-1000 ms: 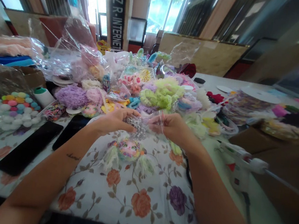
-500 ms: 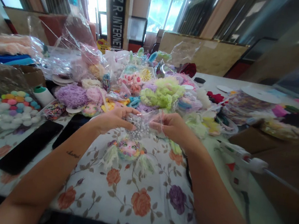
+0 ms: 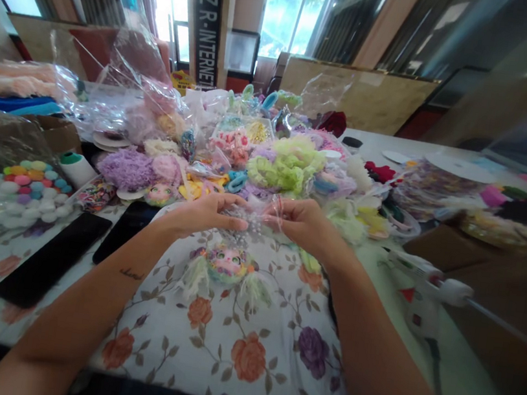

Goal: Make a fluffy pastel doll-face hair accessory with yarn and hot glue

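Clear plastic bead bag is spanning left to right, left grip pinching its bead-filled side, right grip grasping its red-striped edge, while doll face is lying just on the near side on flowered cloth, closer to left.

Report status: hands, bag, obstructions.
Left hand and right hand: both on clear bag of small beads. Doll face on floral cloth, nearer the person. Craft supplies crowded beyond.

The left hand and right hand are bare; 1 small, dark, cursive-looking tattoo marks the bare left forearm.
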{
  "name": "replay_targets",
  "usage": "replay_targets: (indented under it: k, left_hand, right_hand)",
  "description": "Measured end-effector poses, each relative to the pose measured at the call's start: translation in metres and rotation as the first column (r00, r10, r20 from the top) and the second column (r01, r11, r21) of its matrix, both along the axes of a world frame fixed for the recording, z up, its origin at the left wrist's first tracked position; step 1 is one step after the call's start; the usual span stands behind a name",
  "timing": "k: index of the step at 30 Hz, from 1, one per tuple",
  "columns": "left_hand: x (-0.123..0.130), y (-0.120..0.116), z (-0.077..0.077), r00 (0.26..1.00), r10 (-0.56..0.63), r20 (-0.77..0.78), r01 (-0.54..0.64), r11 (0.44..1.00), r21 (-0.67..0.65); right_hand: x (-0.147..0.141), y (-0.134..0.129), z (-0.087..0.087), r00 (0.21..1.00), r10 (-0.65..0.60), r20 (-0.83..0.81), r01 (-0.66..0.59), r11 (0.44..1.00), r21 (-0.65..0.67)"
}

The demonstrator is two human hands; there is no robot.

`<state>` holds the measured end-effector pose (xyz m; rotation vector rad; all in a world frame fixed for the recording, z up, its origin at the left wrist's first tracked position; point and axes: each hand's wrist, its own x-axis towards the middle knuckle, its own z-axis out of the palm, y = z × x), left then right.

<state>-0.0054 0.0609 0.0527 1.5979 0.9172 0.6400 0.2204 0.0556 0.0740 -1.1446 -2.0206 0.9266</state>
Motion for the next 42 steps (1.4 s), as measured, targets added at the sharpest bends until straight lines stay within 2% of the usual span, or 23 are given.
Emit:
replay_targets:
  k: [3,7,15,18,22,25,28,32,37,40,42]
  left_hand:
    - [0.005,-0.003,0.0,0.999,-0.02,0.029,0.019,1.0,0.015]
    - [0.007,-0.005,0.0,0.999,0.004,0.051,-0.005,0.999,0.032]
    - [0.004,-0.001,-0.002,0.999,0.038,0.02,-0.038,0.999,-0.008]
    - [0.003,0.0,-0.002,0.998,0.015,0.053,-0.013,0.999,-0.037]
    - [0.002,0.001,-0.003,0.995,0.004,0.103,0.003,0.998,-0.067]
    - [0.002,0.002,-0.005,0.993,0.0,0.117,0.01,0.996,-0.087]
    - [0.004,0.001,-0.006,0.996,0.032,0.089,-0.027,0.998,-0.057]
    - [0.007,-0.003,-0.004,0.997,0.076,0.005,-0.076,0.995,0.06]
    - [0.011,-0.006,0.0,0.989,0.132,-0.073,-0.121,0.982,0.143]
    - [0.011,-0.005,-0.001,0.992,0.123,-0.025,-0.12,0.986,0.115]
    - [0.01,-0.002,-0.003,0.989,0.137,0.05,-0.139,0.989,0.045]
  right_hand:
    - [-0.004,-0.002,-0.001,1.0,0.009,-0.028,-0.007,0.996,0.087]
    - [-0.009,-0.005,0.001,0.98,-0.124,-0.153,0.15,0.973,0.175]
    - [-0.001,-0.004,0.008,0.938,-0.252,-0.239,0.288,0.948,0.132]
    - [-0.002,-0.002,0.006,0.934,-0.248,-0.257,0.285,0.951,0.117]
    - [-0.006,0.0,0.001,0.958,-0.222,-0.184,0.241,0.967,0.086]
    - [-0.008,0.0,-0.001,0.957,-0.221,-0.186,0.24,0.967,0.084]
    - [-0.01,-0.001,-0.002,0.963,-0.202,-0.179,0.218,0.973,0.076]
    - [-0.012,-0.002,-0.003,0.97,-0.183,-0.16,0.198,0.977,0.081]
    - [-0.012,-0.002,-0.002,0.95,-0.269,-0.157,0.291,0.946,0.141]
    - [-0.009,-0.001,-0.001,0.925,-0.316,-0.212,0.346,0.93,0.122]
    - [-0.007,0.0,0.0,0.879,-0.355,-0.317,0.404,0.909,0.102]
